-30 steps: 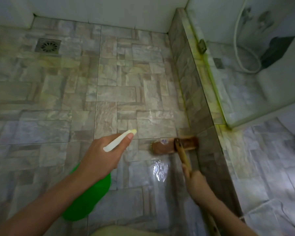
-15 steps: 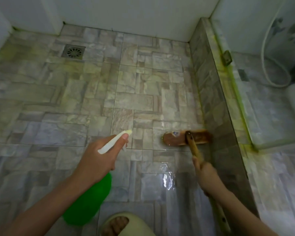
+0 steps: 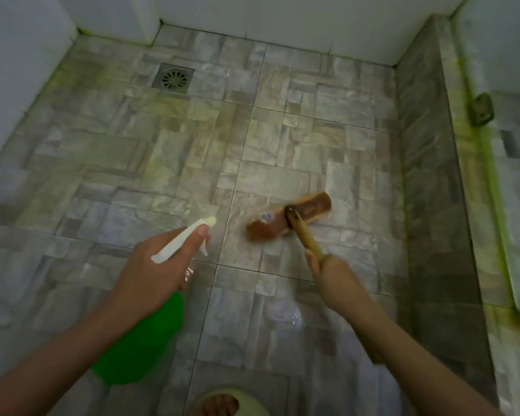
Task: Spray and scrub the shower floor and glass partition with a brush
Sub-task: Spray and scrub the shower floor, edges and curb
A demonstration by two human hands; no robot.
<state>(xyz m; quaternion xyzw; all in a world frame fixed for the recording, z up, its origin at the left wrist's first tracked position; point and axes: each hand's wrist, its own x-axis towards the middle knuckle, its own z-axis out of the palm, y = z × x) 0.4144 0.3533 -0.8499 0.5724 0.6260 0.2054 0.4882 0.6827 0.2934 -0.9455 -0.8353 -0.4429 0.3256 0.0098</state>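
My left hand point(image 3: 153, 265) grips a green spray bottle point(image 3: 141, 340) by its white trigger head point(image 3: 183, 240), nozzle pointing up and to the right over the floor. My right hand point(image 3: 332, 274) grips the wooden handle point(image 3: 305, 235) of a brown scrub brush point(image 3: 288, 217). The brush head lies on the stone-patterned shower floor point(image 3: 192, 163), tilted, a little away from the low tiled curb point(image 3: 430, 181). The floor shines wet near my right forearm. The glass partition point(image 3: 511, 70) stands along the top of the curb at the right.
A square metal drain point(image 3: 172, 77) sits at the far left of the floor. White walls close the back and left. A metal bracket point(image 3: 481, 109) holds the glass on the curb. My foot in a pale slipper point(image 3: 228, 403) shows at the bottom edge.
The brush head has slid left, away from the curb, and turned to a slant. The view has shifted right to left, showing more of the left wall. The spray bottle stays held.
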